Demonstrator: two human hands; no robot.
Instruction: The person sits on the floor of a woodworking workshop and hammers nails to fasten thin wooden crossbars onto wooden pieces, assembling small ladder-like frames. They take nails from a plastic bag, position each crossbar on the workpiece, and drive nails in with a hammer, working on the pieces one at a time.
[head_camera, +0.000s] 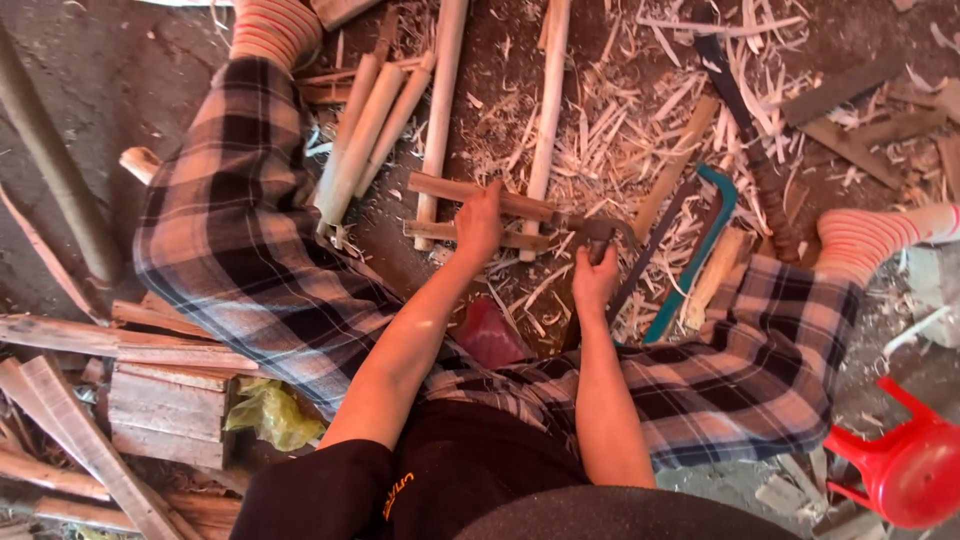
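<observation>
Head view: our left hand (478, 222) presses flat on 2 short wooden bars (470, 190) laid across 2 pale poles (545, 110), fingers spread, not clasping. Just right of it, our right hand (594, 280) closes around a hammer (596, 232). We judge the bars placed but fixing unfinished; more peeled poles (365, 130) lie beyond the grip.

a bare dirt floor (120, 80) lies strewn with pale wood shavings (620, 110). peeled round poles (440, 100) lie across it. rough planks and offcuts (120, 400) pile up at the left edge. a red plastic stool (905, 465) lies tipped at lower right. the light is soft and even.
</observation>
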